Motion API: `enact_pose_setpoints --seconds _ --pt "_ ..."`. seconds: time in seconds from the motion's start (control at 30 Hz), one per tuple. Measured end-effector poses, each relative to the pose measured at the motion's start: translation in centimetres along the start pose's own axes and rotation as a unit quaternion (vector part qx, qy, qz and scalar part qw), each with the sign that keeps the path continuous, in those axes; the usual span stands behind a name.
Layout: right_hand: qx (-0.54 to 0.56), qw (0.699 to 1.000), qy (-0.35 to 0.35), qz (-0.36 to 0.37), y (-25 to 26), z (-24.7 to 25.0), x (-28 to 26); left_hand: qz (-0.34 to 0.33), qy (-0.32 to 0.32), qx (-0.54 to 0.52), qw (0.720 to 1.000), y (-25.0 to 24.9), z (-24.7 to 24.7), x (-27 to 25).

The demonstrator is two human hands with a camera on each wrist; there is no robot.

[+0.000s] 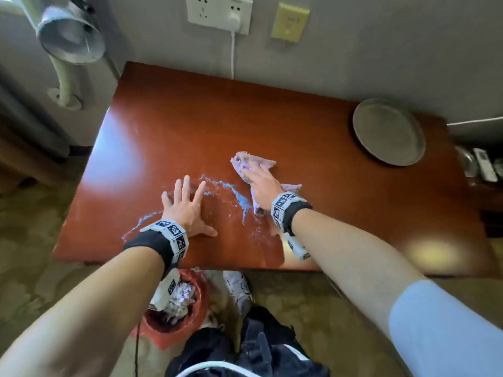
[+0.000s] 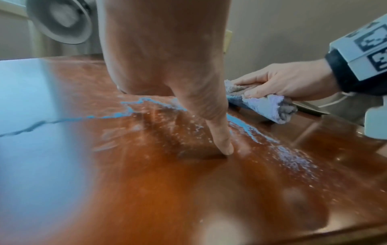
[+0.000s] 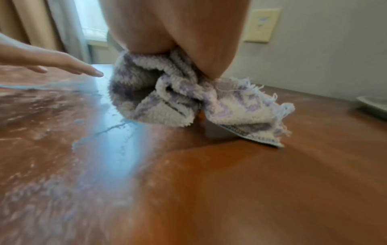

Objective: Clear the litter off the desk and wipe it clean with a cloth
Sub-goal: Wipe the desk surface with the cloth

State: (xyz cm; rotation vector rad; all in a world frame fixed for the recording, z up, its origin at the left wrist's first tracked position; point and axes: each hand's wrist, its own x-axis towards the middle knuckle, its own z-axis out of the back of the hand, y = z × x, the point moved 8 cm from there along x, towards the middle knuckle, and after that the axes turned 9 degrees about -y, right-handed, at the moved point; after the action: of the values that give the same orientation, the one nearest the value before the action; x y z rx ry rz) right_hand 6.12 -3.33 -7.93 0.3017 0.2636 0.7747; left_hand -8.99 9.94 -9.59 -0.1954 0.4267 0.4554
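On the red-brown desk [image 1: 299, 126] my right hand [image 1: 261, 186] presses a purple-and-white cloth [image 1: 255, 160] down near the middle. In the right wrist view the cloth [image 3: 167, 99] is bunched between thumb and palm. My left hand [image 1: 187, 205] lies flat on the desk to the left of it, fingers spread, holding nothing; its thumb [image 2: 222, 140] touches the wood. Wet bluish streaks [image 1: 239, 198] and fine specks run between the two hands. The left wrist view shows my right hand [image 2: 282, 84] over the cloth [image 2: 266, 107].
A grey round plate [image 1: 389, 131] sits at the desk's back right corner. A red bin [image 1: 177, 303] with crumpled paper stands on the floor under the front edge, beside my shoe [image 1: 239, 287]. A white cable [image 1: 232, 55] hangs from the wall socket behind the desk.
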Motion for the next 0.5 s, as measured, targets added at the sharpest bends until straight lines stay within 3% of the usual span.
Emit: enact_pose_setpoints --seconds 0.3,0.5 --pt "0.003 0.985 -0.050 -0.165 -10.2 3.5 -10.1 -0.157 -0.027 0.026 0.987 -11.4 1.7 0.7" --pt "0.056 0.953 -0.097 -0.281 -16.8 5.2 -17.6 -0.231 -0.020 0.068 0.970 -19.4 1.4 0.3"
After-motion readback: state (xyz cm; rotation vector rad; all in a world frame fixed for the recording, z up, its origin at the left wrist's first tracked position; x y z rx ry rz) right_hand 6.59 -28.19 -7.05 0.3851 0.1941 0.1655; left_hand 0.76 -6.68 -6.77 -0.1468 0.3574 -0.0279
